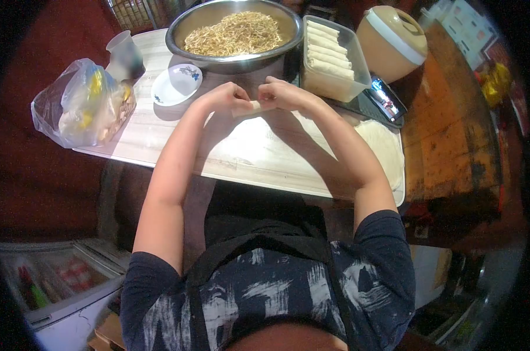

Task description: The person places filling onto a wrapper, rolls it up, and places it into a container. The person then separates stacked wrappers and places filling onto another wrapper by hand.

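Note:
My left hand (225, 97) and my right hand (282, 95) meet over the middle of the table, fingers curled around the two ends of a pale spring roll (251, 107). Its middle shows between them; the ends are hidden by my fingers. Beyond my hands, a large metal bowl (174, 48) holds a heap of bean sprouts (236, 34). To the right, a clear plastic container (334, 88) has several finished spring rolls (328, 51) lined up inside. A round stack of thin wrappers (383, 153) lies by the table's right edge.
A white bowl (176, 86) stands left of my hands. Farther left are a plastic bag (83, 111) with things in it and a clear cup (124, 55). At the right, a lit phone (385, 98) leans near a tan lidded jug (392, 44), beside a wooden surface (446, 128).

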The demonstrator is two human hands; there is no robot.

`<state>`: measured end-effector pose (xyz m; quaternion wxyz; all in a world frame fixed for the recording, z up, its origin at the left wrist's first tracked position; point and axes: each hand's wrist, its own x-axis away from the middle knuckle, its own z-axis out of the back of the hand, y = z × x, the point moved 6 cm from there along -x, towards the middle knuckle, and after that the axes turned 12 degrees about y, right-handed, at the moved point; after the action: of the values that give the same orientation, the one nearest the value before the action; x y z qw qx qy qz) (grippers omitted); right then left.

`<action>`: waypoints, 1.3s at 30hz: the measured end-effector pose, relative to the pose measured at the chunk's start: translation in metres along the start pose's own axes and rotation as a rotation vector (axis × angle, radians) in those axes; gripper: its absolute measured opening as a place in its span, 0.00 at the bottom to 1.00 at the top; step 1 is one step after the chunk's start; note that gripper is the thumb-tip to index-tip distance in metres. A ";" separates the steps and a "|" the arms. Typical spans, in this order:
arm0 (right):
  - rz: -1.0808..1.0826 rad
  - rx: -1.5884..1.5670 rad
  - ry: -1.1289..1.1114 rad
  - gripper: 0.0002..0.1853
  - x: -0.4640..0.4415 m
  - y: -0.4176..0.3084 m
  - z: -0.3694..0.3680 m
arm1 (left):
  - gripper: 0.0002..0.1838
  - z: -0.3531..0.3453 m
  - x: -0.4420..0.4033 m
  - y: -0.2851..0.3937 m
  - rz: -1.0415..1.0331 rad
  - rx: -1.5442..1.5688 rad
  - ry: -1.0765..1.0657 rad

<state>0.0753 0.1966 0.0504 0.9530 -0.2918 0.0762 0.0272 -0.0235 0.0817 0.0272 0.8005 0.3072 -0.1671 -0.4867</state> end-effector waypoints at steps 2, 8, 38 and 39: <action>0.030 0.108 0.027 0.05 -0.002 0.000 -0.001 | 0.13 -0.002 -0.006 -0.006 -0.051 -0.068 0.034; 0.166 0.481 0.152 0.06 0.000 -0.016 -0.003 | 0.07 -0.006 0.022 0.036 -0.087 -0.508 0.378; 0.397 0.562 0.226 0.22 -0.011 -0.026 -0.023 | 0.34 0.023 0.168 -0.022 -0.059 -0.184 0.890; 0.444 0.515 0.207 0.23 -0.013 -0.027 -0.021 | 0.34 0.022 0.174 -0.023 -0.049 -0.191 0.896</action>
<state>0.0619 0.1624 0.0504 0.9534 -0.0195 0.2384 0.1838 0.0298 -0.0870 0.0234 0.8066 0.4163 0.2487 -0.3379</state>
